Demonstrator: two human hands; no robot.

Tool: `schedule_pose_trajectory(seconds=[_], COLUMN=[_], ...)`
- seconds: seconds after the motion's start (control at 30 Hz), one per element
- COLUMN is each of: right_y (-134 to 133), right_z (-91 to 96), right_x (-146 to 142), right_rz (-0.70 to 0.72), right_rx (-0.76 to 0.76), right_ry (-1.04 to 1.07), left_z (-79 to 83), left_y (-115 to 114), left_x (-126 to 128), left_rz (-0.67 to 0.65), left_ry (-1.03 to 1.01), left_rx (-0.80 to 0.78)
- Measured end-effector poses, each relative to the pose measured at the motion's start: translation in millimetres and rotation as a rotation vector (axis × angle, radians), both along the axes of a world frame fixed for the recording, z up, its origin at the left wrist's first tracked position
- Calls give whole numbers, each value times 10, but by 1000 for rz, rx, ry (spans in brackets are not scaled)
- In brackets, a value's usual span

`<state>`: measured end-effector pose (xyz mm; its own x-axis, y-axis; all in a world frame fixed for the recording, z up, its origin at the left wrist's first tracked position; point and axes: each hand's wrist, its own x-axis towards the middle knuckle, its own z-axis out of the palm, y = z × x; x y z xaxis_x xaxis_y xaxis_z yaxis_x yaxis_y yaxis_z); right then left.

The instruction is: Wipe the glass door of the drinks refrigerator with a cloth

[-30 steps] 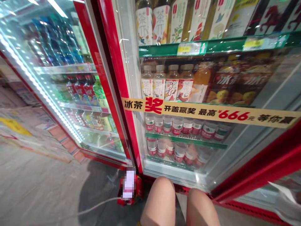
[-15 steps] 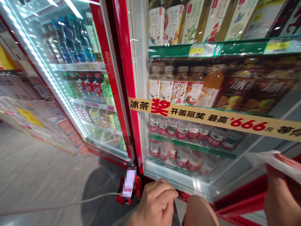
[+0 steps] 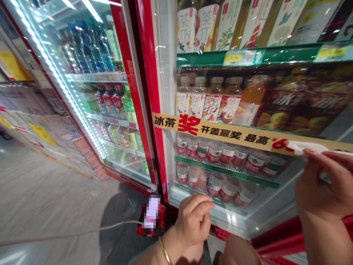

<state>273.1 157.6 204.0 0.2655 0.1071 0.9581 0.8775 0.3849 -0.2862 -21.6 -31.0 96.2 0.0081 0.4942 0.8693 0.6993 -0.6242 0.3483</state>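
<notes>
While right hand [image 3: 322, 184] pinches tissue [image 3: 311, 147], glass door [image 3: 261, 209] fronts bottles [image 3: 214, 103].

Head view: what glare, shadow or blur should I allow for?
In the head view, the light strip glares white and a dark shadow lies on the floor; same view, the screen is pixelated, and the white cloth in the right hand shows little texture.

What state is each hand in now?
Left hand: loosely closed, nothing visible in it.
Right hand: closed, holding a white wipe.
</notes>
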Motion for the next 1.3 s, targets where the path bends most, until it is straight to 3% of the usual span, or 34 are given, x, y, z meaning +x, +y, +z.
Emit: schedule_pose_trajectory(seconds=[0.1, 0.23, 0.33, 0.43, 0.53, 0.63, 0.7, 0.8, 0.87, 0.93, 1.07, 1.13, 1.23, 1.3], right_y=[-9, -21, -19, -136, -286, -301, -249, -171, -158, -186, -203, -138, -64, -82], right_z=[-98, -308, -216, -45, -84, -186, -114, 144, 235, 185, -6, 74, 335, 400], right_x=[-76, 25, 16, -301, -749, -871, -718, -468, -477, -610, -709, -575, -446, -548], right_rz=[92, 106, 73, 67, 76, 66, 8, -47, -20, 25, 20, -35, -55, -14], right_rx=[78, -46, -123, -140, -89, -17, -20, -82, -92, -94, -119, -107, -64, -64], right_ry=[-208, -294, -243, -216, -406, -612, -499, -222, -180, -266, -494, -366, -110, -141], left_z=[86, 321, 626, 1009, 1388, 1625, 1649, 1529, 1439, 1417, 1647, 1830, 2034, 2076], left_y=[109, 291, 524, 786, 1007, 1196, 1315, 1440, 1456, 1423, 1321, 1317, 1389, 1452], left_x=[-135, -491, -714, -759, -697, -656, -655, -675, -686, -687, -669, -661, -649, -638], left_rz=[23, 294, 451, 500, 550, 590, 601, 607, 610, 604, 556, 563, 595, 608], left_ry=[78, 72, 11, 68, 139, 134, 126, 141, 157, 155, 75, 60, 78, 89], left_rx=[119, 237, 252, 289, 346, 359, 359, 366, 374, 398, 493, 507, 456, 417])
